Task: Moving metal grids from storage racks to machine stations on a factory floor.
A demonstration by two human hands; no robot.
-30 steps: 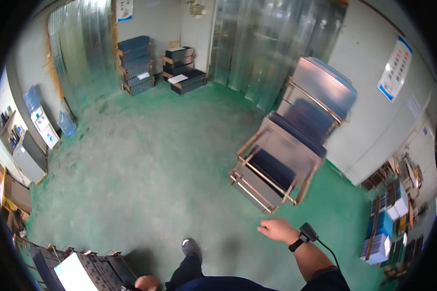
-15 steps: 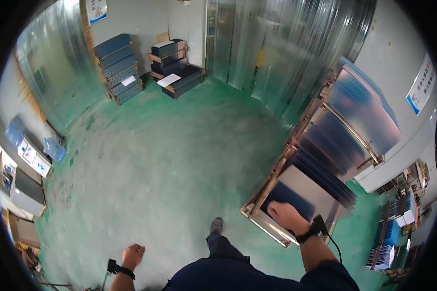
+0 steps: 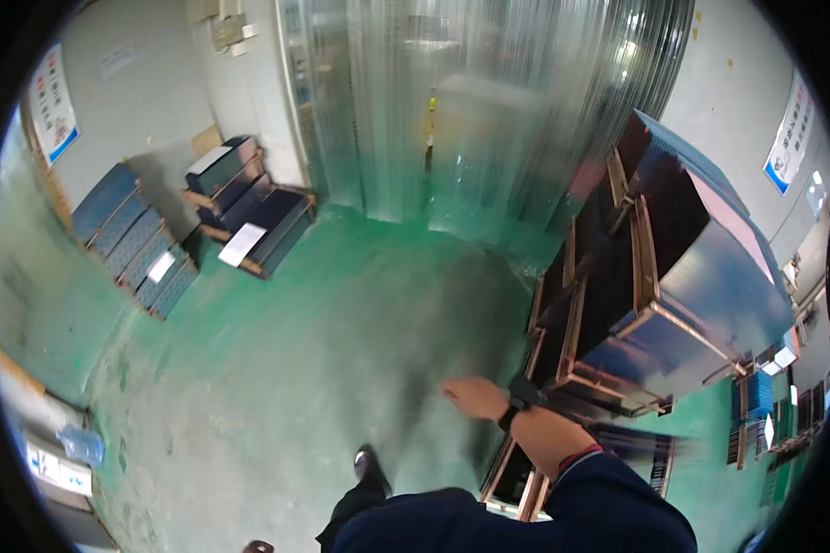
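My right hand [image 3: 475, 399] is held out over the green floor, just left of a tall rack [image 3: 563, 346] on the right. Its fingers look curled in, and no object shows in them. A dark strap with a small device [image 3: 519, 398] sits on that wrist. The forearm passes in front of the rack's near lower end. Dark and bluish panels [image 3: 719, 286] stand stacked in the rack. At the lower edge a small dark sliver, perhaps my left hand [image 3: 259, 547], barely shows; its fingers cannot be made out.
Clear strip curtains [image 3: 489, 120] hang ahead. Against the far left wall stand stacked blue panels [image 3: 136, 235] and dark panels in wooden frames [image 3: 281, 230], with white sheets on top. A blue water bottle [image 3: 81, 445] is at left. More racks [image 3: 756, 405] stand far right.
The view has moved forward and turned right, bringing the rack and curtains closer. My right hand has left the panels and hangs beside the rack. My left hand has dropped almost out of view.
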